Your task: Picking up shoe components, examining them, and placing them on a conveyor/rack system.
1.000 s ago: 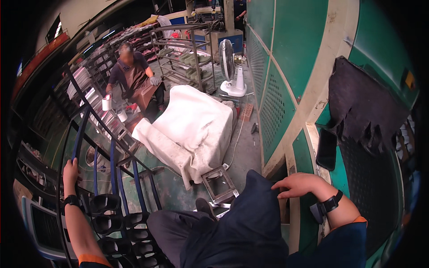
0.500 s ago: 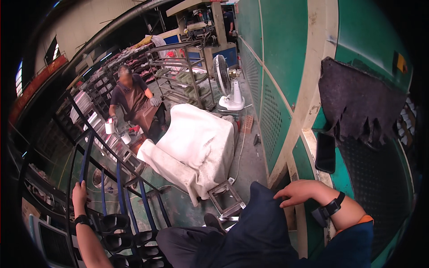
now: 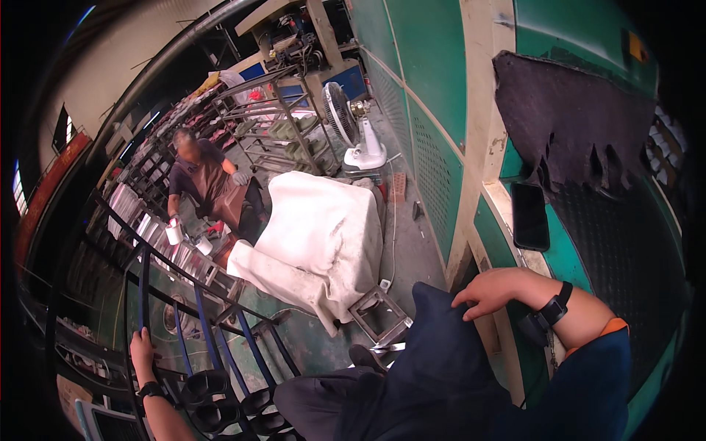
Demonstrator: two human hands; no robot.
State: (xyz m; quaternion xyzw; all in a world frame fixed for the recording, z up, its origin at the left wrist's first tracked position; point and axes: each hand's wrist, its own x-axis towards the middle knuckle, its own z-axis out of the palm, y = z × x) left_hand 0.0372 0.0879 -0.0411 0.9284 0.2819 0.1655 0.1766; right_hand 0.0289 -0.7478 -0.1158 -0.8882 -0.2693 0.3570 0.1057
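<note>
My left hand (image 3: 142,349) is closed around a bar of a dark metal rack (image 3: 169,266) with blue slats. Several black shoe-shaped pieces (image 3: 206,386) sit on the rack's lower part, just right of my left wrist. On the other side, my right hand (image 3: 491,292) hangs with loosely bent, parted fingers and nothing visible in them. Its fingertips are close to the dark blue cloth (image 3: 441,331) over my lap; whether they touch it I cannot tell. A black phone (image 3: 529,217) lies on the machine ledge beyond that hand.
A white cloth (image 3: 312,235) drapes a bulky shape ahead, with a small metal frame (image 3: 379,316) by it. Beyond are a seated co-worker (image 3: 209,180) holding a white object, a fan (image 3: 364,151) and a wheeled rack (image 3: 276,125). A green machine (image 3: 434,59) stands to the right.
The whole view has shifted and tilted slightly, so the machine and phone appear farther up and left. My left hand stays on the rack bar, and my right hand keeps its loose pose.
</note>
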